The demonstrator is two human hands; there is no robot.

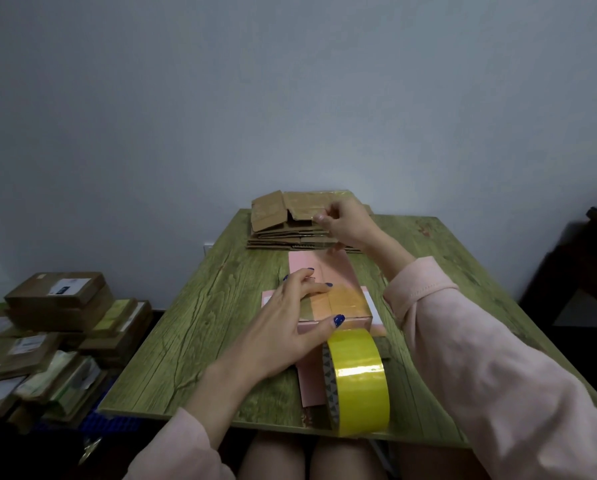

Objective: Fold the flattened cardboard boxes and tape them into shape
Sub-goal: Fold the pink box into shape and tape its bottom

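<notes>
A small pink cardboard box (pixel 325 270) stands folded in the middle of the green wooden table (pixel 200 327). My left hand (pixel 290 320) presses on its top with spread fingers, the thumb against the front face. A yellow tape roll (pixel 357 379) stands on edge in front of the box. A translucent strip from it lies over the box top and rises to my right hand (pixel 344 220), which pinches the tape's end above the far side of the box. A stack of flattened brown cardboard boxes (pixel 276 216) lies at the table's far edge, just behind that hand.
Piles of brown parcels and packets (pixel 54 306) sit on the floor to the left of the table. Dark furniture (pixel 595 265) stands at the right. A bare wall is behind the table. My knees show under the near edge.
</notes>
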